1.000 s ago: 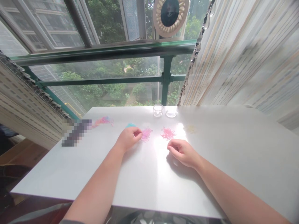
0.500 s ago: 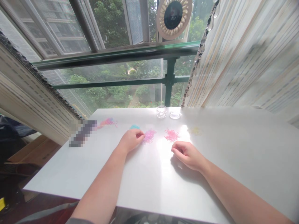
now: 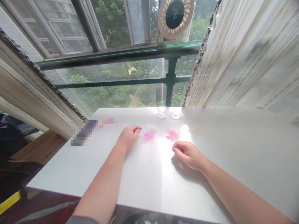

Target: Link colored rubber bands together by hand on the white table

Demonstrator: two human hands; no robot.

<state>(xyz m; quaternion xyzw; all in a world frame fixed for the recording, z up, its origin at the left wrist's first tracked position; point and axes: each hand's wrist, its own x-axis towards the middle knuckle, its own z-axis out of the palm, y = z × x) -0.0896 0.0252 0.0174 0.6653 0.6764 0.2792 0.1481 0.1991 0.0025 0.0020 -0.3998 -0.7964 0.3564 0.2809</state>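
Note:
My left hand hovers over the white table, just left of a pile of purple rubber bands. Its index finger stretches forward with the thumb a little apart, and nothing shows between them. Behind that hand the blue pile is almost wholly hidden. My right hand is curled closed on the table, thumb against the fingers, in front of a pile of pinkish-red rubber bands. Whether anything is inside it cannot be seen. Further right lies a faint yellow pile.
A clear round container and a shallow clear dish stand at the table's back edge. Mixed coloured bands lie at the back left, beside a blurred-out dark object. Beyond are a window railing, curtains and a round fan.
My left hand has drawn back left from the edge of the purple pile, its pinch loosening, and now covers the blue pile. My right hand stays in place. The view has shifted slightly.

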